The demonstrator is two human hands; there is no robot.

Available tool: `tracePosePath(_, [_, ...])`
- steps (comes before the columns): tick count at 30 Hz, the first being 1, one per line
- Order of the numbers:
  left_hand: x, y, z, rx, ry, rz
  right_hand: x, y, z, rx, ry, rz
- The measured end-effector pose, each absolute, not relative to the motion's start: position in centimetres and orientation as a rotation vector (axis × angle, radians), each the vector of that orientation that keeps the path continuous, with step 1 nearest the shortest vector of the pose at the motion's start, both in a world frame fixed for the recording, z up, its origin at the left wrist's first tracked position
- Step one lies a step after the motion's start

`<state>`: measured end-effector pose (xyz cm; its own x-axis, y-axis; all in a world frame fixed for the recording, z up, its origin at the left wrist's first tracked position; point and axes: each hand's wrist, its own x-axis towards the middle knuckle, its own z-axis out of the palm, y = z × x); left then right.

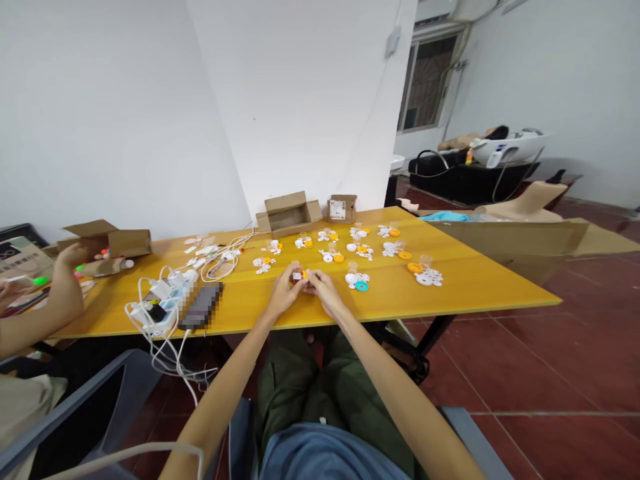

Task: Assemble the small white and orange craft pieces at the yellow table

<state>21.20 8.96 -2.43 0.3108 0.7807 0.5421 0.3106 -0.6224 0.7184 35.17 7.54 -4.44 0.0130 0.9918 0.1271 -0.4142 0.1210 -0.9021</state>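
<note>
Both of my hands meet just above the front part of the table. My left hand (284, 293) is closed, its fingers round a small piece with a white and dark red face (297, 275), whose kind I cannot make out. Fingers of my right hand (325, 291) are closed against a small orange piece (306, 274) right beside it. To the right of my hands lies a cluster of small white plastic parts (351, 277) with a teal ring (361, 287). Further right, an orange ring (415, 267) lies by a white disc (425, 279).
Several similar part clusters stand on the wooden table (400, 300). Two cardboard boxes (289, 217) (342, 209) stand at the back. A phone (201, 305), a power strip (165, 310) and white cables lie left. Another person's arm (65, 300) reaches toward an open box (131, 243).
</note>
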Motion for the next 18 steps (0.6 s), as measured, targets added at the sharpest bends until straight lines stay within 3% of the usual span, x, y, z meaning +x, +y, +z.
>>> tracePosePath(18, [21.15, 8.98, -2.49, 2.106, 0.977, 1.313, 35.02, 7.40, -4.80, -0.778, -0.928, 1.112])
